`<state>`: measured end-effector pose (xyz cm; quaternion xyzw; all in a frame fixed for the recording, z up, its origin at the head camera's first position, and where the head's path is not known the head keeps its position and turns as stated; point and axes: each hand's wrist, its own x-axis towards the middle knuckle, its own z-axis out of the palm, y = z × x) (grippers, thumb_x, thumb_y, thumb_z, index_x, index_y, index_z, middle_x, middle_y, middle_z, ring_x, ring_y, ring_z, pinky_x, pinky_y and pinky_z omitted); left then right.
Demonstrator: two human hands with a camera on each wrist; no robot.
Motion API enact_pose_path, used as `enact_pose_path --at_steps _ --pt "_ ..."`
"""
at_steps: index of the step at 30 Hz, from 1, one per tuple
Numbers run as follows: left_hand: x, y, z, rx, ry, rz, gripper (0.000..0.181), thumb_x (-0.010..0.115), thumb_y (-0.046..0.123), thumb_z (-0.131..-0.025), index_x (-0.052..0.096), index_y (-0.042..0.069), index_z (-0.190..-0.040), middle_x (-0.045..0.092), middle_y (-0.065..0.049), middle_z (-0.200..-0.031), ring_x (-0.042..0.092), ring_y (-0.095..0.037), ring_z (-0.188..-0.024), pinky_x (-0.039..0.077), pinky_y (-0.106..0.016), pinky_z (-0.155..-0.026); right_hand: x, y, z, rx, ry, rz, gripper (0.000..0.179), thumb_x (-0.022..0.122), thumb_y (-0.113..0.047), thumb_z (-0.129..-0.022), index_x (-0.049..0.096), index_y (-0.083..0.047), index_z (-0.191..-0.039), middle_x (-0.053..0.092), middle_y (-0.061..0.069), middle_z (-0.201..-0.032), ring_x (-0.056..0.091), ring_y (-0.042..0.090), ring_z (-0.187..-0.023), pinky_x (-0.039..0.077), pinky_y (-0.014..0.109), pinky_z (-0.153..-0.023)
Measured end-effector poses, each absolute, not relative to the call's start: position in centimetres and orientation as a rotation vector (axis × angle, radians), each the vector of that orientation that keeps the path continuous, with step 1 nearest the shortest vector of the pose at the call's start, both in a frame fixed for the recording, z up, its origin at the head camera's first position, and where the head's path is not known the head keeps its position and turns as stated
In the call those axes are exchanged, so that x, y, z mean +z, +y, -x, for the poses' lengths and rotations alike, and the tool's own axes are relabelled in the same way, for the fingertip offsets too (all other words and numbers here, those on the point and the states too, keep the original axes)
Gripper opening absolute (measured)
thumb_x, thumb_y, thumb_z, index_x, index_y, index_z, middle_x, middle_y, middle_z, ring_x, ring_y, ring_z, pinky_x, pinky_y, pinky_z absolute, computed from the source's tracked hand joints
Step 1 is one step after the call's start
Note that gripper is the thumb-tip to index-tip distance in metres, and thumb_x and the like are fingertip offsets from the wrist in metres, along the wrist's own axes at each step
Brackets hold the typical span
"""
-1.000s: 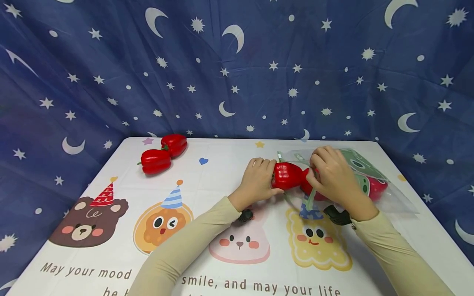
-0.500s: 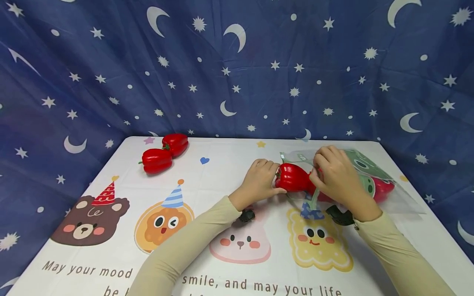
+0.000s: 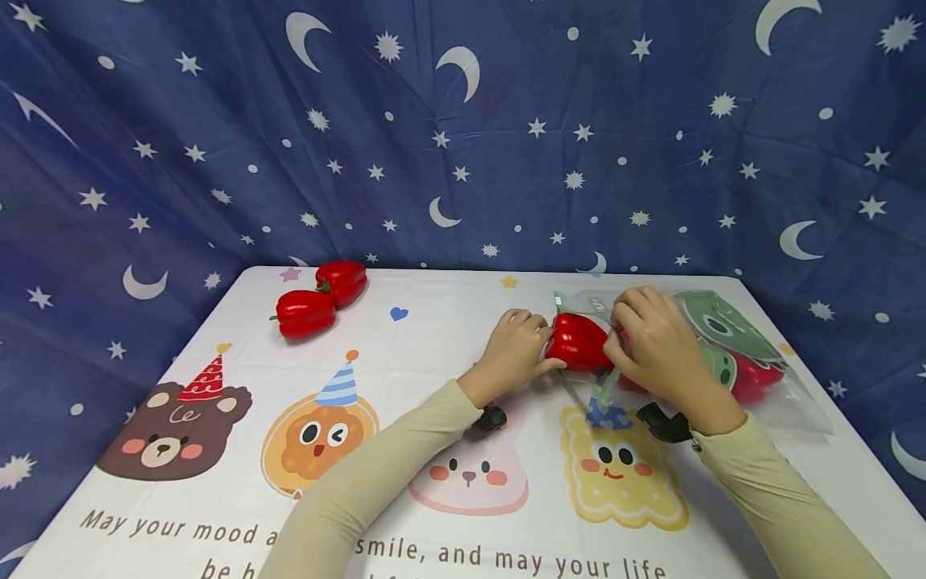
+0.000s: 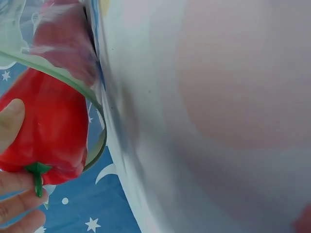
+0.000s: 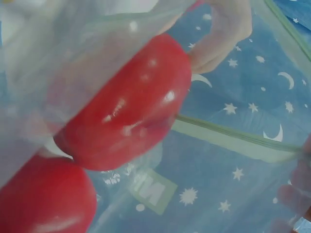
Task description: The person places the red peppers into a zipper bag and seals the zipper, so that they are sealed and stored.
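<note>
My left hand grips the stem end of a red bell pepper. Its thumb lies on the pepper's side in the left wrist view, with the fingers around the green stem. The pepper's far end sits inside the mouth of a clear zip bag with a green printed face. My right hand pinches the bag near its opening, partly hiding that pepper. More red peppers lie inside the bag; a second pepper shows behind the film in the right wrist view.
Two red bell peppers, a front one and a back one, touch each other at the table's back left. The white table cover carries cartoon prints. A blue starry curtain hangs right behind the table.
My left hand has moved slightly right with the pepper, which sits deeper in the bag. The bag's far end has shifted a little right. My right hand has barely moved.
</note>
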<state>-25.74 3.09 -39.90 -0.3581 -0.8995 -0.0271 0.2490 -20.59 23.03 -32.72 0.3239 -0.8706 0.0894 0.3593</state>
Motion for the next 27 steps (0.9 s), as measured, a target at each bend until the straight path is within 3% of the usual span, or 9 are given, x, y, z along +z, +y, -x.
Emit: enact_pose_path --at_steps 9,16,22,27 --pt "-39.4 3.9 25.7 -0.04 -2.457 1.024 0.053 0.063 0.058 -0.08 0.067 0.019 -0.115 0.064 0.004 -0.11 0.058 -0.014 -0.101 0.042 -0.03 -0.098 -32.8 22.9 20.5 0.251 -2.222 -0.855 0.006 0.049 -0.008 -0.07 0.05 -0.003 -0.068 0.054 0.014 -0.078 0.049 0.031 -0.079 0.044 0.046 -0.07" --pt "-39.3 4.3 25.7 -0.058 -2.47 0.838 0.051 0.063 0.063 -0.077 0.071 0.02 -0.104 0.065 0.004 -0.097 0.059 -0.016 -0.095 0.042 -0.032 -0.096 -32.8 22.7 20.5 0.278 -2.178 -0.888 0.007 0.045 -0.008 -0.071 0.048 -0.003 -0.067 0.053 0.013 -0.077 0.048 0.03 -0.078 0.042 0.047 -0.069" --pt "-39.3 4.5 25.8 -0.143 -2.432 0.864 0.034 0.068 0.051 -0.079 0.071 0.019 -0.091 0.066 0.005 -0.089 0.061 -0.013 -0.089 0.043 -0.03 -0.095 -32.8 22.7 20.5 0.286 -2.156 -0.9 0.008 0.046 -0.008 -0.071 0.048 -0.002 -0.066 0.053 0.013 -0.077 0.048 0.031 -0.077 0.042 0.047 -0.069" --pt "-39.1 4.8 25.9 -0.12 -2.408 0.941 0.022 0.068 0.041 -0.082 0.071 0.021 -0.093 0.066 0.007 -0.088 0.062 -0.01 -0.088 0.043 -0.028 -0.094 -32.9 22.7 20.5 0.288 -2.148 -0.909 0.009 0.046 -0.009 -0.072 0.048 -0.003 -0.067 0.052 0.012 -0.077 0.047 0.03 -0.077 0.041 0.046 -0.068"
